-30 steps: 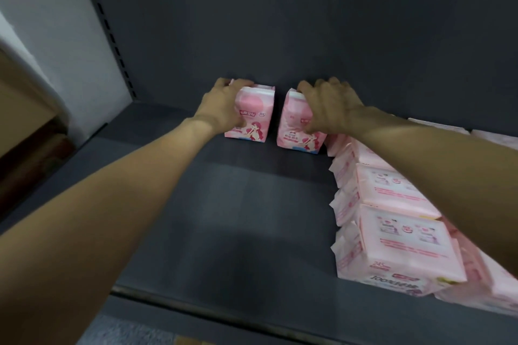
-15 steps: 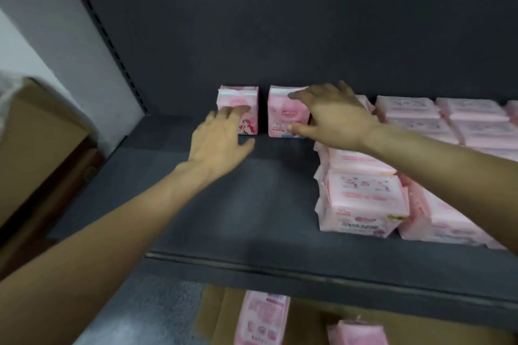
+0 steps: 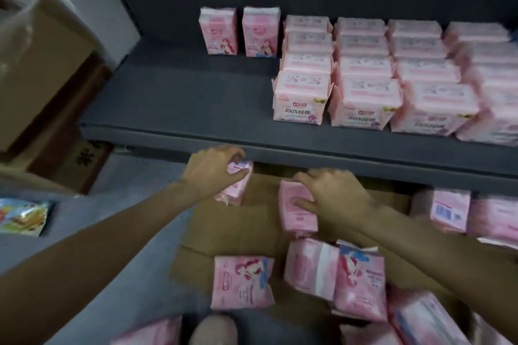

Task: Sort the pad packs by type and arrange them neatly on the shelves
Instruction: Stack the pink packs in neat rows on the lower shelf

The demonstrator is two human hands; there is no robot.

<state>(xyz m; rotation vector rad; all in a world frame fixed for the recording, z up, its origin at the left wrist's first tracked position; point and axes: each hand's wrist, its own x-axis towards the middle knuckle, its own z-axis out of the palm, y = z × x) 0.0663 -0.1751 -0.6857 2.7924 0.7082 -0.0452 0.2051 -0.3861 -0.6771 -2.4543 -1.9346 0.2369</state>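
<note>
Two small upright pink pad packs (image 3: 218, 30) (image 3: 261, 31) stand side by side at the back of the dark shelf (image 3: 179, 98). To their right, rows of wider pink packs (image 3: 301, 98) fill the shelf. Below the shelf's front edge, my left hand (image 3: 213, 169) grips a small pink pack (image 3: 235, 183) by its top. My right hand (image 3: 330, 196) closes its fingers and thumb round another pink pack (image 3: 295, 210) lying on flattened cardboard (image 3: 232, 227). Several more loose pink packs (image 3: 241, 281) (image 3: 358, 283) lie nearer to me on the floor.
Brown cardboard boxes (image 3: 42, 70) are stacked at the left beside the shelf. A colourful packet (image 3: 22, 217) lies at the far left. More pink packs (image 3: 450, 210) sit under the shelf at the right. The shelf's left half is bare.
Both hands have left the two upright packs on the shelf and dropped below its front edge, where each now takes hold of a pack. My view has tilted down.
</note>
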